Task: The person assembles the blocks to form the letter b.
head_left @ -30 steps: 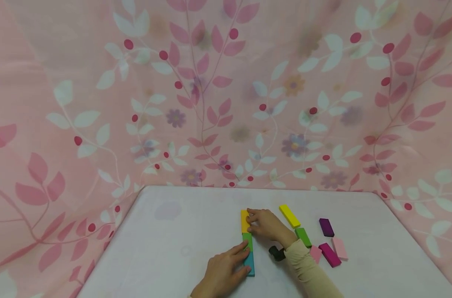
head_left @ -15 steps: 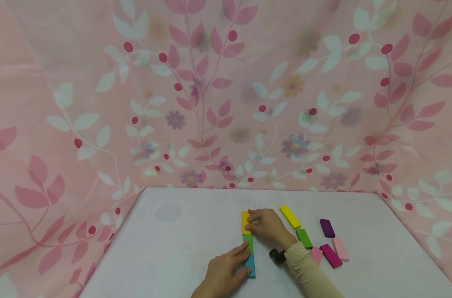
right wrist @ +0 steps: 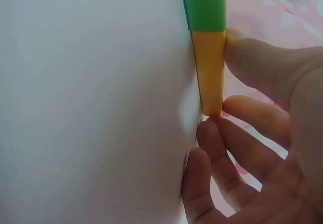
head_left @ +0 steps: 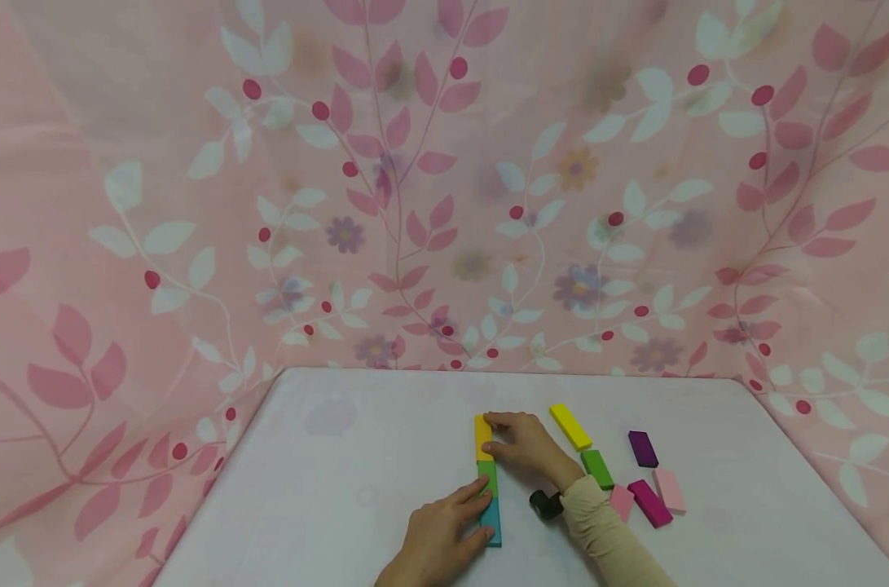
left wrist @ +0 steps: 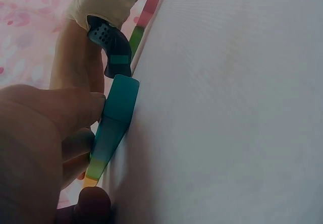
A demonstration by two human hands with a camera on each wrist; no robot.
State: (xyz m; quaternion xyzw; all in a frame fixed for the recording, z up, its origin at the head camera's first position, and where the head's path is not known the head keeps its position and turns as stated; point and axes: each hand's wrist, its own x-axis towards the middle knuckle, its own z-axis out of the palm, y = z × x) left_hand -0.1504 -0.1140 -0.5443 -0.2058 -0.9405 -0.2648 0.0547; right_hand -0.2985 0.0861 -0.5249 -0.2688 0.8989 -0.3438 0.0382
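Three blocks lie end to end in a line on the white table: orange-yellow block (head_left: 482, 439), green block (head_left: 488, 470), and blue block (head_left: 491, 523) nearest me. My left hand (head_left: 438, 536) rests over the near part; its thumb touches the blue block and its fingertips reach the green one. Beside the far end, my right hand (head_left: 526, 443) touches the orange-yellow block. In the right wrist view, its thumb (right wrist: 247, 50) lies along the block's upper edge near the green joint, with fingertips at the far end.
Right of the line lie a yellow block (head_left: 570, 426), another green block (head_left: 596, 470), a dark purple block (head_left: 643, 448), a magenta block (head_left: 650, 503) and two pink blocks (head_left: 669, 491). A black device (head_left: 545, 504) sits at my right wrist. Floral cloth (head_left: 444, 204) hangs behind the table.
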